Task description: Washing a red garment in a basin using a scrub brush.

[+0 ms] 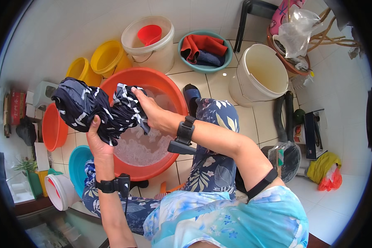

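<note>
A bundle of dark navy cloth with a white pattern [78, 101] is held up over the left and middle of a large orange basin [161, 161] of cloudy, foamy water [140, 149]. My left hand [99, 136] grips the bundle from below, thumb up against the fabric. My right hand [149, 108] holds the bunched right end of the same cloth, its fingers partly hidden by it. Both forearms wear black straps with devices.
Two yellow buckets [100, 66], a white bucket with red scoop [134, 51] and a teal basin of clothes [188, 64] line the back. A cream bucket [264, 74] and planter [301, 66] stand right. Orange [53, 124] and blue [78, 165] basins are left. My legs [215, 115] flank the basin.
</note>
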`<state>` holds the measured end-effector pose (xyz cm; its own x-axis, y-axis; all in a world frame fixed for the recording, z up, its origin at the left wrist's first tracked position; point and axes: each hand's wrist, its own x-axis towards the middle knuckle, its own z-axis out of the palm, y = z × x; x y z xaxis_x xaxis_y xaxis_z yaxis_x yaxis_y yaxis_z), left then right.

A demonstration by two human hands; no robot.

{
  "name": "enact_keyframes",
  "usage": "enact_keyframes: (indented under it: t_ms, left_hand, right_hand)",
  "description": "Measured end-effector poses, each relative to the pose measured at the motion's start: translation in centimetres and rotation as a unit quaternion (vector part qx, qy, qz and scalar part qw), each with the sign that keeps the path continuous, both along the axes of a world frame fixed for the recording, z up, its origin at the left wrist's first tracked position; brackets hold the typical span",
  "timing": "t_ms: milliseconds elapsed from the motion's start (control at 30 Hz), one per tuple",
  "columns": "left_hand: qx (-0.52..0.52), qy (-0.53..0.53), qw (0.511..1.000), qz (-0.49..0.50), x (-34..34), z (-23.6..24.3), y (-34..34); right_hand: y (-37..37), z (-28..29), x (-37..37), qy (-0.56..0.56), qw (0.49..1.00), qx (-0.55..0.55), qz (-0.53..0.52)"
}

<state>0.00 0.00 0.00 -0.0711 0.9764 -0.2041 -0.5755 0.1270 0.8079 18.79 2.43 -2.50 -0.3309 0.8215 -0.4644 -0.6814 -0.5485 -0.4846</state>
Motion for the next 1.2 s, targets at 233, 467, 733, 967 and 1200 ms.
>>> enact_keyframes:
  t_ms: [233,467,733,967,1200]
  left_hand:
    - [0.035,0.053,0.998,-0.008,1.2,3.7,0.0]
    - [0.025,0.044,0.998,-0.029,2.3,6.2,-1.1]
    - [-0.035,-0.016,0.988,-0.148,2.1,4.8,-4.4]
    - [-0.048,0.070,0.971,-0.223,0.9,3.4,-7.3]
    - [-0.029,0.132,0.981,-0.143,-8.3,3.1,-10.0]
  right_hand:
    - [-0.8,2.0,4.0,-0.307,0.937,0.100,0.131]
    - [-3.4,5.3,4.2,-0.503,0.743,0.434,0.083]
    - [-7.0,2.5,-1.9,-0.492,0.753,0.434,0.047]
    - [-9.1,1.8,-1.4,-0.239,0.944,0.211,0.080]
    - [-9.5,0.8,-0.5,-0.261,0.951,0.137,0.090]
